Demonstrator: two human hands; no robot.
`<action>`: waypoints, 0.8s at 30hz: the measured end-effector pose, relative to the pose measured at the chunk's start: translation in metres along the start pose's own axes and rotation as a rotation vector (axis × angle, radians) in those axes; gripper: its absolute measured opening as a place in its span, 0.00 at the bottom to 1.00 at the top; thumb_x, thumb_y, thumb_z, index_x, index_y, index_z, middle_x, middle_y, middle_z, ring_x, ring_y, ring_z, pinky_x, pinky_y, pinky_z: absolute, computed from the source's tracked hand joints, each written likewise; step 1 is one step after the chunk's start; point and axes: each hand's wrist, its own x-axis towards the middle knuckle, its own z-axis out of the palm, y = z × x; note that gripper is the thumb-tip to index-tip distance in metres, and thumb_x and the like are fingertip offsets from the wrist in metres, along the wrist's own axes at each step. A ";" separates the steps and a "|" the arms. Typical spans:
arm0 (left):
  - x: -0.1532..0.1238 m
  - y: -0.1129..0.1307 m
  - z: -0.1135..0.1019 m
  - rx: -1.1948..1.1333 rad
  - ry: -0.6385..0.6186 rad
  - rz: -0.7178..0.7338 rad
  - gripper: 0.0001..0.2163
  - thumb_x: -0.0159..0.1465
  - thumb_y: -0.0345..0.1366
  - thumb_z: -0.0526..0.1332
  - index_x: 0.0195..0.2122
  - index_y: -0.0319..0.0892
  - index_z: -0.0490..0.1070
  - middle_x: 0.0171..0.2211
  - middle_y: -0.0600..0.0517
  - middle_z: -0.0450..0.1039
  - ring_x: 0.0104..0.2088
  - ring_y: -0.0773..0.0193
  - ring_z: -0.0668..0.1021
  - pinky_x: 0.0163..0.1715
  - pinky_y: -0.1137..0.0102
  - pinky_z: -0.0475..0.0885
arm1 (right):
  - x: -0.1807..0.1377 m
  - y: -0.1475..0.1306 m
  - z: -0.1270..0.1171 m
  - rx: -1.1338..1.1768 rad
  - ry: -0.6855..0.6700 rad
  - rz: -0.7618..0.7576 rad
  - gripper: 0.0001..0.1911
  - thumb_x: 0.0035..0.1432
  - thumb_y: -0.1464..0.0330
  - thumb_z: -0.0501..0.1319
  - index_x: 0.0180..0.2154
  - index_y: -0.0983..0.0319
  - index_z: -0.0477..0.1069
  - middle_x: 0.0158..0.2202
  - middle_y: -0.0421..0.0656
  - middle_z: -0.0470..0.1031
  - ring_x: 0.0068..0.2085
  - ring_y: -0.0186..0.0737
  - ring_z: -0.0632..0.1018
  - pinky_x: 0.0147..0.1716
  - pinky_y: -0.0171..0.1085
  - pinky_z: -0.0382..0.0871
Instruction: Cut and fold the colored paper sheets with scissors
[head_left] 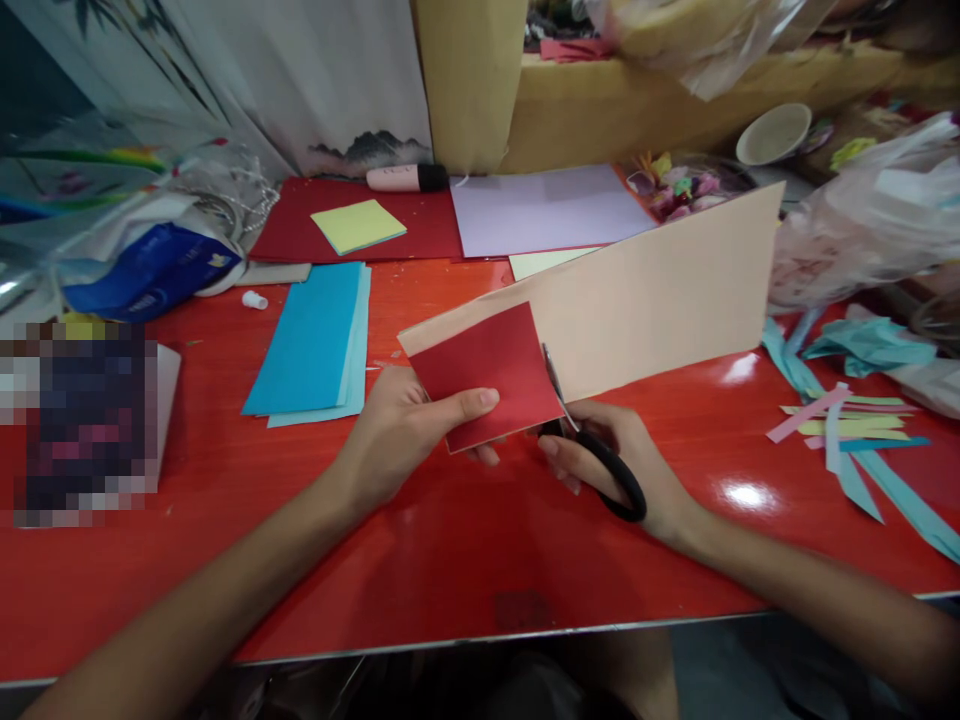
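My left hand (405,430) grips a red paper square (487,375) together with a long beige paper sheet (667,290) behind it, thumb on top and fingers underneath. The beige sheet stretches up and to the right, well past the red square. In my right hand (630,460) is a pair of scissors (619,485) with black handles. Their blades lie along the right edge of the red square, across the beige sheet near its lower edge. Part of the blades is hidden by the papers.
On the red table (450,570) lie folded blue papers (311,335), a yellow paper square (360,226), a lilac sheet (551,205) and a pink marker (394,178). Colourful paper strips (855,420) are scattered at the right. Plastic bags (862,210) crowd the right back.
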 end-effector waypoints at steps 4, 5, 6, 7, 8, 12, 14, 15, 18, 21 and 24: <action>0.000 0.000 0.000 0.004 -0.004 -0.005 0.06 0.56 0.37 0.62 0.29 0.38 0.74 0.24 0.51 0.76 0.21 0.64 0.76 0.24 0.70 0.73 | -0.001 0.001 -0.001 -0.046 -0.004 0.016 0.06 0.51 0.71 0.56 0.23 0.63 0.62 0.17 0.34 0.60 0.19 0.26 0.62 0.18 0.30 0.54; 0.000 0.000 -0.001 -0.004 -0.010 -0.005 0.06 0.56 0.36 0.62 0.29 0.38 0.74 0.24 0.51 0.76 0.21 0.64 0.76 0.25 0.70 0.73 | -0.001 0.002 -0.001 -0.066 -0.005 0.013 0.05 0.51 0.72 0.56 0.24 0.63 0.63 0.17 0.34 0.59 0.19 0.26 0.62 0.18 0.30 0.54; 0.000 0.001 -0.001 -0.011 -0.016 -0.005 0.06 0.56 0.36 0.62 0.30 0.38 0.74 0.24 0.51 0.76 0.21 0.65 0.76 0.25 0.70 0.73 | -0.002 0.003 -0.001 -0.088 -0.006 0.005 0.05 0.51 0.72 0.55 0.24 0.63 0.63 0.17 0.34 0.59 0.19 0.26 0.62 0.18 0.30 0.53; 0.000 0.001 -0.001 -0.017 -0.021 -0.003 0.06 0.56 0.36 0.62 0.30 0.38 0.74 0.24 0.51 0.76 0.21 0.65 0.76 0.25 0.70 0.73 | -0.003 0.004 -0.001 -0.108 -0.007 -0.004 0.05 0.51 0.73 0.54 0.24 0.63 0.63 0.17 0.34 0.58 0.19 0.26 0.61 0.18 0.30 0.53; 0.000 0.001 -0.001 -0.020 -0.023 0.000 0.06 0.56 0.35 0.62 0.30 0.38 0.74 0.24 0.51 0.76 0.21 0.65 0.76 0.24 0.70 0.73 | -0.003 0.005 -0.002 -0.125 -0.005 -0.014 0.06 0.51 0.73 0.54 0.23 0.63 0.62 0.17 0.34 0.58 0.19 0.26 0.61 0.18 0.30 0.53; 0.000 0.001 0.000 -0.010 -0.027 -0.012 0.05 0.56 0.35 0.62 0.29 0.39 0.73 0.20 0.52 0.74 0.19 0.64 0.75 0.23 0.70 0.73 | -0.004 0.007 -0.002 -0.161 0.010 -0.043 0.07 0.51 0.74 0.53 0.22 0.62 0.60 0.17 0.33 0.57 0.19 0.26 0.60 0.18 0.30 0.52; 0.000 0.000 0.000 -0.008 -0.028 -0.013 0.06 0.56 0.36 0.62 0.28 0.39 0.73 0.19 0.52 0.74 0.19 0.64 0.75 0.22 0.70 0.73 | -0.004 0.007 -0.002 -0.163 0.016 -0.046 0.07 0.51 0.74 0.53 0.22 0.62 0.60 0.17 0.33 0.57 0.19 0.26 0.59 0.18 0.30 0.52; 0.000 0.000 0.000 -0.011 -0.027 -0.011 0.06 0.56 0.36 0.62 0.27 0.39 0.73 0.20 0.52 0.74 0.19 0.64 0.75 0.22 0.70 0.73 | -0.004 0.007 -0.002 -0.158 0.017 -0.045 0.07 0.51 0.74 0.54 0.22 0.62 0.60 0.17 0.33 0.57 0.19 0.26 0.60 0.18 0.30 0.52; 0.001 0.000 -0.001 -0.022 -0.020 -0.016 0.06 0.56 0.35 0.62 0.29 0.38 0.73 0.22 0.51 0.75 0.19 0.64 0.75 0.21 0.70 0.73 | -0.003 0.007 -0.001 -0.107 0.015 -0.019 0.07 0.51 0.74 0.54 0.22 0.62 0.60 0.17 0.33 0.57 0.19 0.26 0.60 0.18 0.30 0.53; 0.001 -0.001 -0.001 -0.024 -0.024 -0.019 0.06 0.56 0.35 0.62 0.30 0.38 0.73 0.23 0.51 0.75 0.20 0.64 0.75 0.22 0.70 0.73 | -0.002 0.006 0.000 -0.041 0.016 0.029 0.04 0.50 0.74 0.55 0.24 0.63 0.63 0.17 0.33 0.58 0.18 0.25 0.60 0.17 0.29 0.53; 0.000 -0.001 0.000 -0.028 -0.036 -0.040 0.06 0.56 0.36 0.62 0.30 0.38 0.73 0.21 0.52 0.75 0.20 0.64 0.75 0.22 0.70 0.73 | -0.001 0.003 0.001 -0.002 0.013 0.032 0.05 0.50 0.72 0.56 0.23 0.63 0.63 0.17 0.33 0.60 0.18 0.25 0.61 0.17 0.29 0.54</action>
